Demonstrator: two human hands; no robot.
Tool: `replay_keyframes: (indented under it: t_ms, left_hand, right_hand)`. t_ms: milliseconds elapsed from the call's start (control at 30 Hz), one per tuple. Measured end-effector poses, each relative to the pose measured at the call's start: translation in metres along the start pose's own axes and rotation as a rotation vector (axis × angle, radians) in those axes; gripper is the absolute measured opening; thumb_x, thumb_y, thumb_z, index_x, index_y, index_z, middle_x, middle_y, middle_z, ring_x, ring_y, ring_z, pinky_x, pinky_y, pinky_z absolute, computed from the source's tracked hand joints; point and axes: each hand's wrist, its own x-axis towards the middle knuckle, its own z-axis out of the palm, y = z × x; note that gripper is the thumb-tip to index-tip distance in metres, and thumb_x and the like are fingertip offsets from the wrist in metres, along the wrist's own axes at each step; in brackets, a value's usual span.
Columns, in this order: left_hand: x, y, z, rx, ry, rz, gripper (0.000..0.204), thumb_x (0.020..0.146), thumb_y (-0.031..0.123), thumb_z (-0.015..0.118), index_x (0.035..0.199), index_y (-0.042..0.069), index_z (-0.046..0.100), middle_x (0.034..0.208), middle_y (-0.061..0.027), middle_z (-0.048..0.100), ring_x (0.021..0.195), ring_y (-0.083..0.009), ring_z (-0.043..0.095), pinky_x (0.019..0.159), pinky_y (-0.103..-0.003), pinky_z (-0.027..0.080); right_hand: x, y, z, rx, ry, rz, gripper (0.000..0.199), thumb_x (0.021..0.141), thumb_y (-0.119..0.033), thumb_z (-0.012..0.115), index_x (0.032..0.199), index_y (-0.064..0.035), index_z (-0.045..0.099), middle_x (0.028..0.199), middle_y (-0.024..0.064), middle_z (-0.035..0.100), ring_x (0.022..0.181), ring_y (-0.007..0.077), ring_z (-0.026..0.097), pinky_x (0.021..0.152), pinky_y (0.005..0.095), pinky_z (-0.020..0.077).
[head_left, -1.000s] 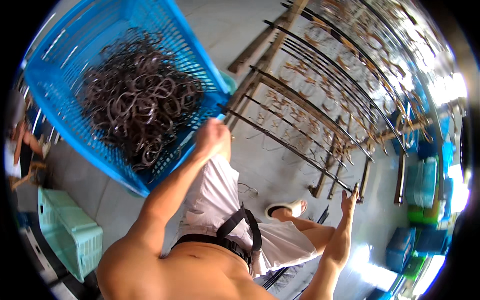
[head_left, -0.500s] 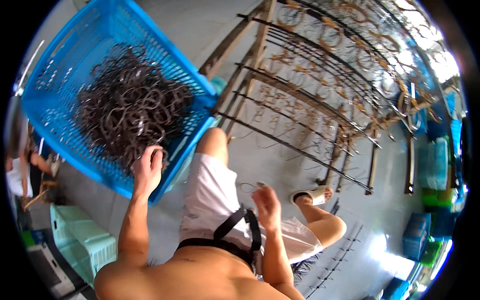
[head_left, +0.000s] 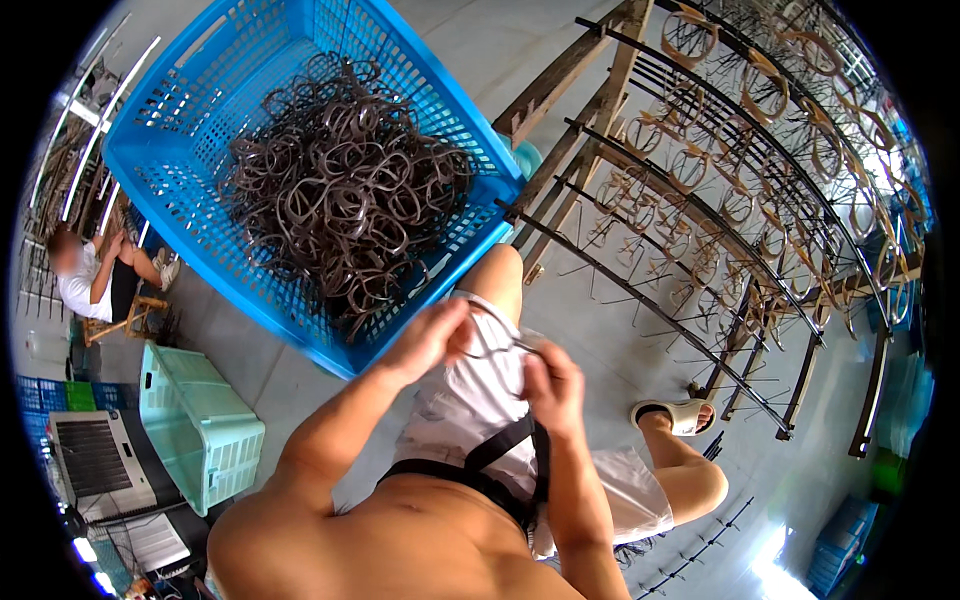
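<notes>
Above my lap, a thin dark open ring (head_left: 497,312) spans the gap between my two hands. My left hand (head_left: 432,337) has its fingers curled round the ring's left side; motion smears them a little. Pinching the opposite side, my right hand (head_left: 554,384) sits over my right thigh. In front of me to the left stands a large blue perforated basket (head_left: 190,265), tilted in view. It holds a heap of similar dark, curved rings (head_left: 345,190), tangled together.
A wooden rack (head_left: 570,190) with dark rods and many hanging brown hoops (head_left: 690,165) stands at right. A pale green crate (head_left: 232,455) lies at left, near a seated person (head_left: 85,285). Blue crates (head_left: 842,535) are at lower right; a spiked rod (head_left: 700,550) lies on the floor.
My left hand has left the heap in the basket and come right to my lap, beside my right hand. The ring now stretches between both hands. The whole view has shifted right.
</notes>
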Motion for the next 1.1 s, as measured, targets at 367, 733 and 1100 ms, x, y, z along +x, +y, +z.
replay_keyframes:
  t_ms: [367, 733, 1100]
  left_hand:
    - [0.06, -0.048, -0.134, 1.803, 0.351, 0.405, 0.043, 0.074, 0.002, 0.056, 0.116, 0.005, 0.051, 0.108, -0.0167, 0.056, 0.102, -0.0358, 0.051, 0.086, -0.045, 0.041]
    - [0.097, -0.022, -0.129, 1.0, 0.614, 0.463, 0.034, 0.096, 0.019, 0.035, 0.121, -0.001, 0.045, 0.108, -0.02, 0.058, 0.098, -0.0311, 0.058, 0.083, -0.037, 0.047]
    - [0.099, -0.017, -0.088, 0.649, 0.484, 0.278, 0.033, 0.097, 0.028, 0.038, 0.119, 0.006, 0.051, 0.084, 0.002, 0.05, 0.075, -0.0093, 0.043, 0.071, -0.022, 0.036]
  right_hand:
    - [-0.139, -0.07, -0.307, 0.187, 1.571, -0.778, 0.016, 0.091, -0.024, 0.053, 0.097, -0.0085, 0.054, 0.069, 0.0011, 0.049, 0.055, 0.007, 0.041, 0.044, 0.0198, 0.0313]
    - [-0.091, -0.017, -0.341, 0.42, 1.34, -0.484, 0.015, 0.093, -0.013, 0.047, 0.102, -0.0058, 0.057, 0.057, -0.003, 0.043, 0.041, 0.0033, 0.033, 0.035, 0.0189, 0.0264]
    - [-0.075, -0.021, -0.339, 0.477, 1.416, -0.409, 0.018, 0.093, -0.012, 0.045, 0.104, -0.0031, 0.056, 0.058, -0.0008, 0.045, 0.036, 0.0044, 0.033, 0.029, 0.02, 0.0266]
